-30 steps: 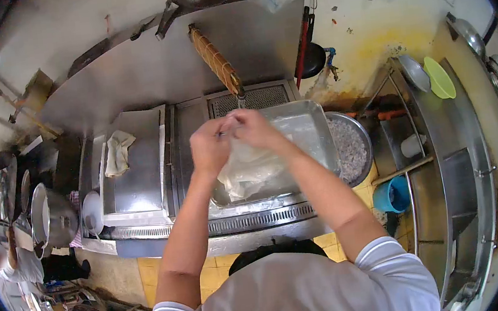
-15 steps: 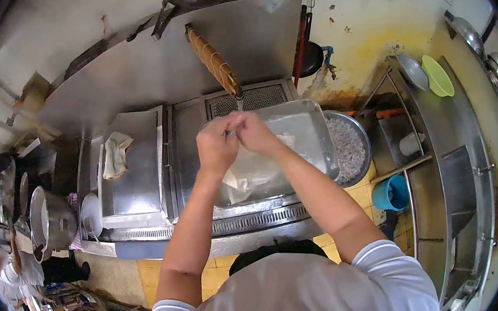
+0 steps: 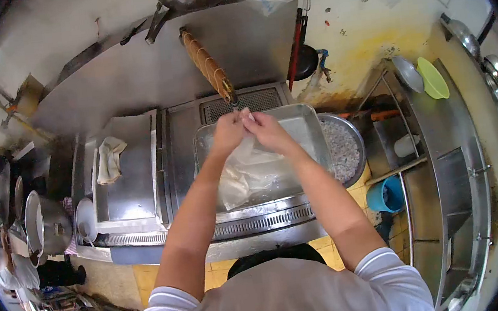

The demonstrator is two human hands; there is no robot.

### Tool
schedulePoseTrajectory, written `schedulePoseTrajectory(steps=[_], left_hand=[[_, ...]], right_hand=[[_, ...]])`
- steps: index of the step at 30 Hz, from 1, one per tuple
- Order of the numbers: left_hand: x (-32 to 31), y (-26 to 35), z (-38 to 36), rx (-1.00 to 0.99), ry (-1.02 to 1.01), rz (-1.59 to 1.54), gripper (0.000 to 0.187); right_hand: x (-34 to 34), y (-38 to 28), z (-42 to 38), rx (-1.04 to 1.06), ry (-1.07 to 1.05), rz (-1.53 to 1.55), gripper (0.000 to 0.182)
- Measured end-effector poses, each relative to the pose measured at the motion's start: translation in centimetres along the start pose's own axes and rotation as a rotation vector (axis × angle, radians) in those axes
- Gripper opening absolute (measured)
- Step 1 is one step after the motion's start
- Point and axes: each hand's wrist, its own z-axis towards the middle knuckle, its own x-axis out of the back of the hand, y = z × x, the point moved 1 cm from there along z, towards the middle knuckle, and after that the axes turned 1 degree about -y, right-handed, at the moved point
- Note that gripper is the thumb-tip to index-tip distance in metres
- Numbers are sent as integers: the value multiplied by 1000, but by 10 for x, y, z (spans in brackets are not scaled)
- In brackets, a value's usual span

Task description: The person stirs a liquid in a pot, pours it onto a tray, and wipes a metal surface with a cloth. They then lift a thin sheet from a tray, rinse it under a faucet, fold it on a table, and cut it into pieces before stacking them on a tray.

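The left arm (image 3: 191, 213) and right arm (image 3: 329, 198) are stretching over the desk's (image 3: 273, 238) near edge, converging toward its far edge. The left hand (image 3: 229, 133) and right hand (image 3: 266, 130) are meeting there, level, fingers curling inward; their exact grip is staying too small to read.

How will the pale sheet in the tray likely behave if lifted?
The sheet is probably floppy, since it lies in loose, uneven folds. It may be slippery: it and the tray have a wet-looking sheen. Its edges look thin, so it could tear if pulled hard.
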Motion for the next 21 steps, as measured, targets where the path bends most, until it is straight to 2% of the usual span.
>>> schedulePoseTrajectory(steps=[1,2,4,5,6,8,11,12,13,14,15,17,19,20,21], left_hand=[[-8,-6,8,41,-32,-73,46],[-15,-20,12,6,-2,-90,59],[-13,-6,-2,120,-157,127,58],[-9,3,-14,182,-232,237,57],[-4,13,-29,161,-288,267,52],[6,27,-57,117,-405,330,42],[28,-21,-76,-67,-226,115,32],[47,-16,-79,-117,-164,193,28],[69,-2,-83,-166,-103,269,25],[92,13,-83,-160,-66,318,23],[116,32,-82,-151,-31,367,21],[162,78,-86,-325,132,445,17],[192,141,-104,-452,359,503,19],[205,164,-115,-459,422,450,21],[214,177,-126,-467,482,397,23]], right_hand=[[2,-2,5,-63,3,-158,26],[6,-4,4,-18,92,-181,31],[22,-23,-3,79,266,-228,42],[35,-35,-6,37,309,-252,41],[48,-49,-10,-10,350,-274,40],[81,-30,4,111,522,-202,38],[143,-66,-2,74,662,-205,33],[158,-75,-4,89,702,-181,29],[167,-111,-22,142,663,-184,29],[179,-121,-25,227,691,-152,28],[187,-137,-35,174,666,-42,27],[203,-174,-59,212,703,-233,29],[221,-193,-76,388,674,-52,24],[230,-209,-90,327,716,-114,22],[239,-218,-101,371,720,-140,21]])
